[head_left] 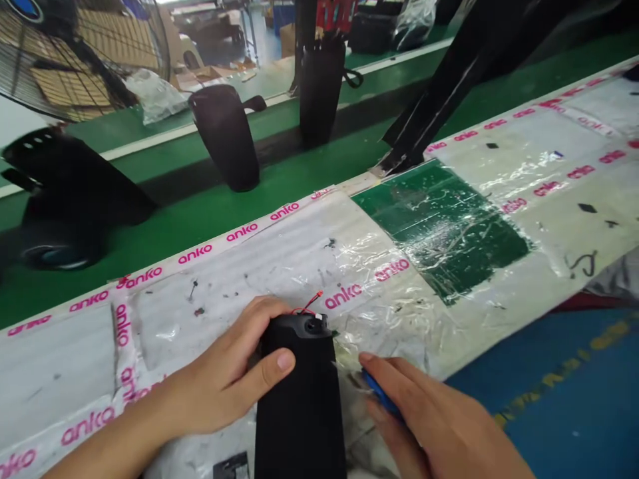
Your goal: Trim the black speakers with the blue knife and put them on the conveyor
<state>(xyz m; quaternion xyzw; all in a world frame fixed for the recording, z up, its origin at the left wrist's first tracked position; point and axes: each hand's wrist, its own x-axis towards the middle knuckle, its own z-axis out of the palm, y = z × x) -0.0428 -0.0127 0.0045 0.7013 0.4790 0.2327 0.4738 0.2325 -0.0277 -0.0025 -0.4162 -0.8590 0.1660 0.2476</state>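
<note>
My left hand (234, 379) wraps round the upper end of a black fabric-covered housing (302, 419), with the thumb lying across its front. Thin red wires (307, 306) ending in a small red tip stick up from the top of the housing, beside a small white connector (318, 317). To the right of the housing, my right hand (429, 419) is closed on a blue-handled tool (382, 394). The tool's working end points toward the housing's right edge but is blurred, so I cannot tell whether they touch.
Taped plastic sheeting (279, 266) covers the bench, with a green patch (449, 229) and small black scraps. Beyond it, a green conveyor belt (174, 246) carries several black housings (227, 136). A black post (439, 86) rises at the bench edge; a fan (84, 53) stands far left.
</note>
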